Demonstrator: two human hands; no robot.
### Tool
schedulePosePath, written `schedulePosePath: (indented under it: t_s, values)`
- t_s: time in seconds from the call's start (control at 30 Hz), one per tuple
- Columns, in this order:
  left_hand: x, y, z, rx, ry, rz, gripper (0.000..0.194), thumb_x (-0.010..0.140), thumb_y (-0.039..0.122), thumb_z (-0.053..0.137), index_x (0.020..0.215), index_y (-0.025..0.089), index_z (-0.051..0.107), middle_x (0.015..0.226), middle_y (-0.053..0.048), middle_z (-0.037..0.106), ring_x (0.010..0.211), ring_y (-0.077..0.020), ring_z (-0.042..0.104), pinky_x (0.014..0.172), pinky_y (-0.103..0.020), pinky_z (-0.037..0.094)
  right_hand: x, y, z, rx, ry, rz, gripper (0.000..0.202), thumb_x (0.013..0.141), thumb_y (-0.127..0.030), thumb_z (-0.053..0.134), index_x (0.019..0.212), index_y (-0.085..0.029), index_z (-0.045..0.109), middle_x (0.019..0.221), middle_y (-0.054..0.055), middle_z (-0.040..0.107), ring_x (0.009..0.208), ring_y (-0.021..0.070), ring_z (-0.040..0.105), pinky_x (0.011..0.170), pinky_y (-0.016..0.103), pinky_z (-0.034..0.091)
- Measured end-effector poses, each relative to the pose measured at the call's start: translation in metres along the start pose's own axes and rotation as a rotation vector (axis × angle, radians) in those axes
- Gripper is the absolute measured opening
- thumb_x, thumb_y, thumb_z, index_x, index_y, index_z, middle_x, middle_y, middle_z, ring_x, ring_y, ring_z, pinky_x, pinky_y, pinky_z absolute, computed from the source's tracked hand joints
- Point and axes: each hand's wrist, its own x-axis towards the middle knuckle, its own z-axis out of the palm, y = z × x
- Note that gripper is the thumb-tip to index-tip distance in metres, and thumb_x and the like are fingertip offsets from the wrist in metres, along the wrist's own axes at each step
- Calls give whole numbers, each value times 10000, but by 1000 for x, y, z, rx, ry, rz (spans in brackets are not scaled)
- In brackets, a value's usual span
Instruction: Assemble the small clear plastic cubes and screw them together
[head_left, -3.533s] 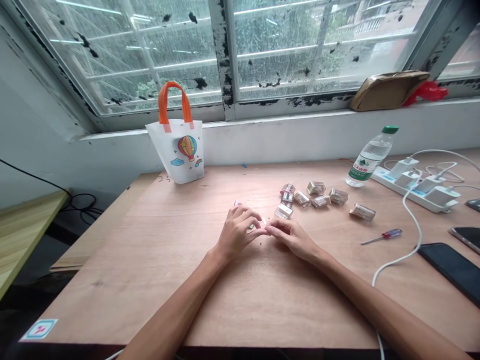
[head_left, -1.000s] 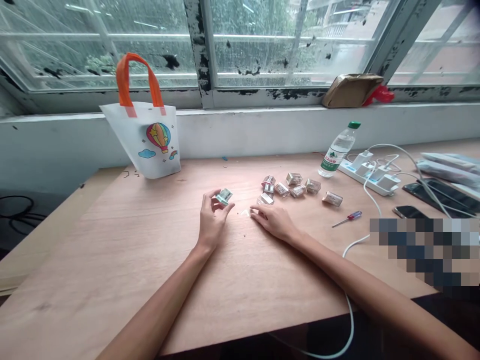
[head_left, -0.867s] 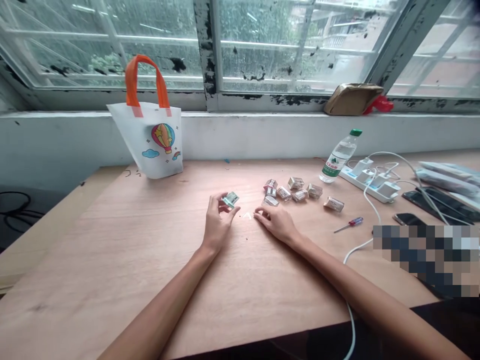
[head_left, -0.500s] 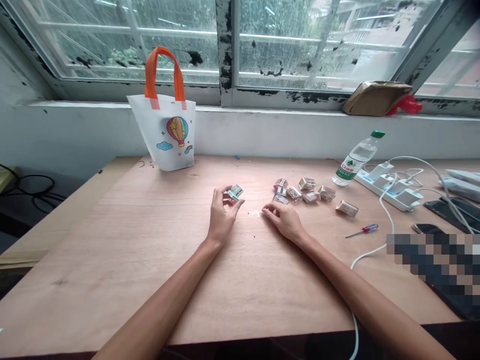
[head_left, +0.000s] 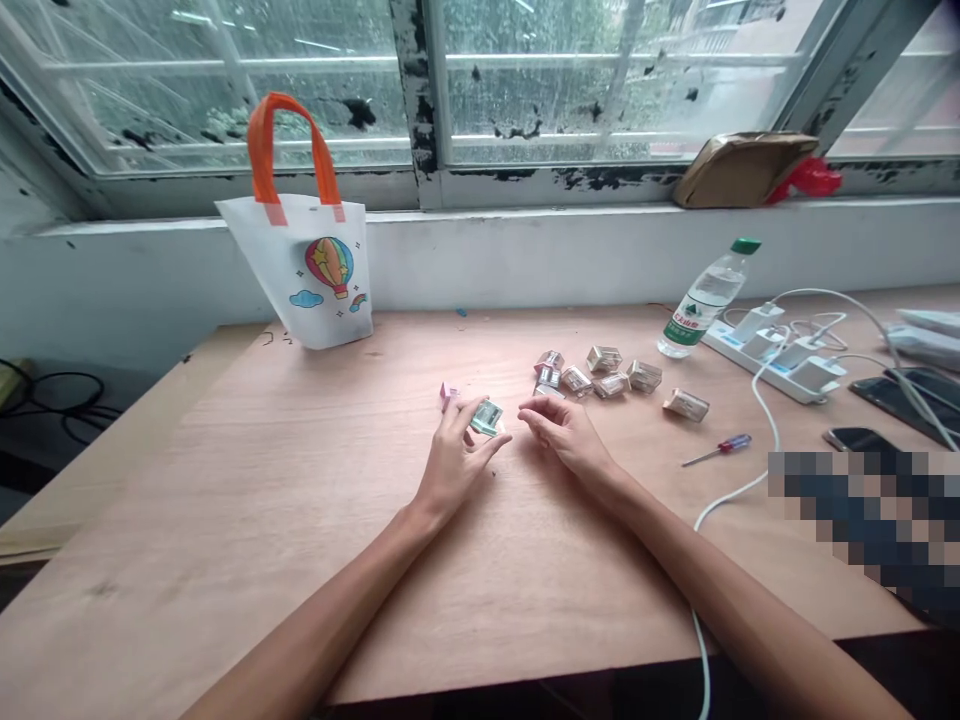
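My left hand [head_left: 454,455] is closed around a small clear box with green edges [head_left: 487,418], fingers behind it and the thumb in front. Just beyond those fingers, a small pink piece [head_left: 448,393] shows in part. My right hand [head_left: 562,430] rests to the right of the box, apart from it, with thumb and fingertips pinched together. Whatever it may hold is too small to make out. Behind the right hand lie several small clear boxes [head_left: 576,380] in a loose group, and a single clear box [head_left: 685,404] lies farther right.
A screwdriver [head_left: 716,449] lies to the right, near a white cable [head_left: 720,505]. Behind stand a water bottle [head_left: 699,305] and a power strip [head_left: 787,375] with chargers. Phones [head_left: 911,400] lie at the right edge. A white bag [head_left: 300,290] with orange handles stands back left.
My left hand has come nearer and a little right with the green-edged box. The pink piece now shows behind its fingers. My right hand stays pinched in about the same place. The view has shifted slightly.
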Motion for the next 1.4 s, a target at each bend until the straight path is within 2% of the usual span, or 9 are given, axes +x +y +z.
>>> schedulePosePath:
  t_s: [0.13, 0.3, 0.43, 0.57, 0.8, 0.97, 1.07, 1.23, 1.4]
  values:
    - [-2, 0, 2, 228, -13, 75, 568, 895, 446, 746, 1396, 248, 564, 1184, -60, 698, 804, -171, 646, 793, -340, 575, -5, -10, 2, 38, -70, -18, 316, 810, -473, 784, 949, -192, 742, 771, -1, 643, 615, 117, 486, 574, 276, 386]
    - [-2, 0, -1, 445, 5, 217, 557, 931, 408, 709, 1429, 244, 519, 1320, -76, 676, 1142, -255, 665, 930, -378, 565, -10, -11, 7, -6, -88, -131, 199, 871, -415, 746, 940, -228, 740, 938, 24, 683, 807, 149, 579, 708, 281, 463]
    - [-3, 4, -2, 575, 4, 289, 524, 968, 371, 662, 1448, 239, 495, 1274, -71, 686, 1140, -247, 669, 873, -349, 582, -11, -8, 10, -39, -91, -220, 144, 870, -386, 762, 919, -251, 749, 1072, 45, 650, 985, 188, 598, 765, 289, 502]
    - [-4, 10, -2, 640, -8, 339, 509, 977, 342, 650, 1447, 230, 488, 1226, -67, 689, 1097, -237, 676, 802, -323, 589, -13, -8, 10, -44, -101, -241, 138, 872, -385, 765, 938, -264, 761, 1132, 58, 630, 996, 196, 604, 722, 292, 527]
    - [-5, 17, -2, 714, 13, 366, 481, 983, 273, 637, 1436, 211, 489, 1166, -66, 689, 1106, -247, 654, 799, -331, 587, -17, -15, 11, -215, -77, -336, 105, 917, -352, 713, 952, -262, 754, 1141, 64, 656, 920, 183, 621, 651, 292, 502]
    - [-5, 21, -4, 768, -9, 396, 470, 986, 232, 622, 1434, 199, 485, 1149, -63, 688, 1052, -235, 648, 774, -330, 579, -20, -16, 13, -191, -51, -293, 158, 893, -405, 736, 916, -250, 742, 1120, 65, 662, 903, 186, 613, 606, 275, 486]
    - [-4, 23, -4, 777, -14, 408, 461, 986, 210, 611, 1430, 196, 489, 1154, -67, 683, 1049, -232, 644, 771, -326, 575, -20, -17, 14, -111, -31, -230, 184, 869, -422, 759, 883, -240, 731, 1113, 66, 674, 928, 197, 616, 640, 283, 501]
    - [-4, 21, -2, 762, -26, 416, 446, 1001, 229, 595, 1433, 213, 485, 1132, -57, 685, 1020, -223, 654, 754, -313, 565, -18, -15, 11, -14, -27, -144, 271, 798, -400, 829, 968, -243, 688, 1035, 33, 672, 882, 173, 601, 709, 289, 513]
    - [-3, 15, 0, 691, -50, 399, 475, 1001, 343, 611, 1440, 221, 479, 1185, -72, 683, 1054, -234, 668, 774, -320, 575, -14, -18, 10, 87, -132, -18, 369, 802, -419, 809, 1074, -238, 636, 1049, 38, 653, 815, 154, 607, 560, 245, 455]
